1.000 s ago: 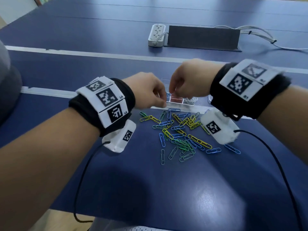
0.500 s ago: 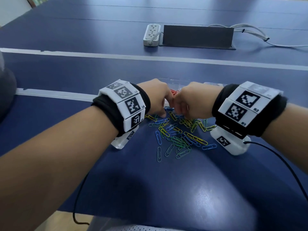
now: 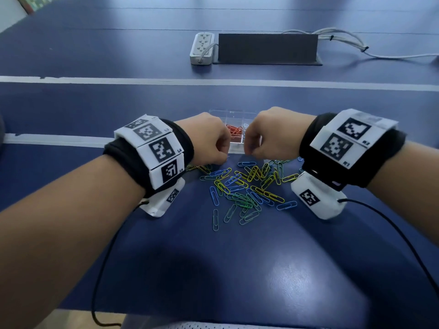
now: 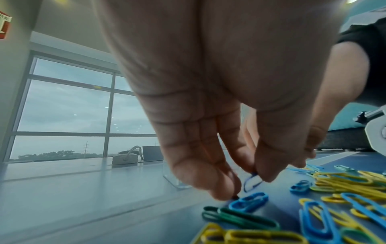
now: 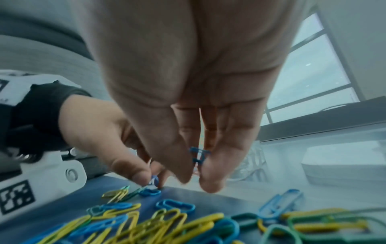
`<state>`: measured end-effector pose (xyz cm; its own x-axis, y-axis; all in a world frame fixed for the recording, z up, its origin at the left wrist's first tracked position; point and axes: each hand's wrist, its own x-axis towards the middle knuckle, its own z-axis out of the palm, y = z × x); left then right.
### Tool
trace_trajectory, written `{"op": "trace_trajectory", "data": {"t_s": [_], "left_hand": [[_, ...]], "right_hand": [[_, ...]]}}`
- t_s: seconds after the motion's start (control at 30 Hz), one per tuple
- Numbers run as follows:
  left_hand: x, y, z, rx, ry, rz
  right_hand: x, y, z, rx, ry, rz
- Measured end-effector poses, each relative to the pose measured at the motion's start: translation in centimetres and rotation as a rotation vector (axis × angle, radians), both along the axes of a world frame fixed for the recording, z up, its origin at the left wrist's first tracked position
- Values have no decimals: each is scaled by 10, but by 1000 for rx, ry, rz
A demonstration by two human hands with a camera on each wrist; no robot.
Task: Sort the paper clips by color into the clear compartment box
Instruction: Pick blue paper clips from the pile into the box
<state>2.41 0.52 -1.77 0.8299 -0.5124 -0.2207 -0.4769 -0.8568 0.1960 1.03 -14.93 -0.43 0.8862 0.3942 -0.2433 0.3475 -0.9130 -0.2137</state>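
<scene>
1. Left hand [image 4: 208,115]: fingers curled downward. Thumb and forefinger pinch a blue paper clip [image 4: 251,181] by its upper end; the clip stands on end, lower end at or just above the table [image 3: 237,269], contact not resolvable.
2. Right hand [image 5: 188,99]: fingers pointing down, tips drawn together. A second blue clip [image 5: 199,155] is gripped between thumb and fingers, clear of the table.
3. The two hands sit knuckle to knuckle with a narrow gap between them, both over the far edge of the loose pile [image 3: 247,186].
4. Loose pile: blue, yellow and green clips, overlapping, spread on the table just below and on the near side of both hands. Another blue clip [image 4: 248,201] lies flat just beside the left fingertips; a green clip [image 4: 240,217] lies next to it on the near side.
5. Clear compartment box [image 3: 237,116]: on the table directly beyond the hands, partly hidden by them. Red clips [image 3: 234,132] fill one compartment, seen through the gap between the hands. A neighbouring compartment holds pale clips, colour not resolvable.
6. Well beyond the box: white power strip [image 3: 202,47] beside a dark flat panel [image 3: 267,48], with grey cables [image 3: 344,39] trailing away on the right-hand side.
</scene>
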Motion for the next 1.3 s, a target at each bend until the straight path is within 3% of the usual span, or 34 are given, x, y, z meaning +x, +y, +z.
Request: {"op": "trace_trajectory", "data": {"t_s": [0.3,0.53,0.8,1.0,1.3], "left_hand": [[-2,1,3,-75,38,34],[-3,2,-3,24,78,72],[0,-2,-5,84,52,38],[-4,1,-4,122,52,51],[-8,15,4,8,79,144]], "right_hand": [[-5,21,-9,-50,-28,128],[-5,24,-8,-102,45,125],[-6,18,2,-23,70,56],[-18,26,-7,42,23,152],[-14,32,-11,-28,39,236]]}}
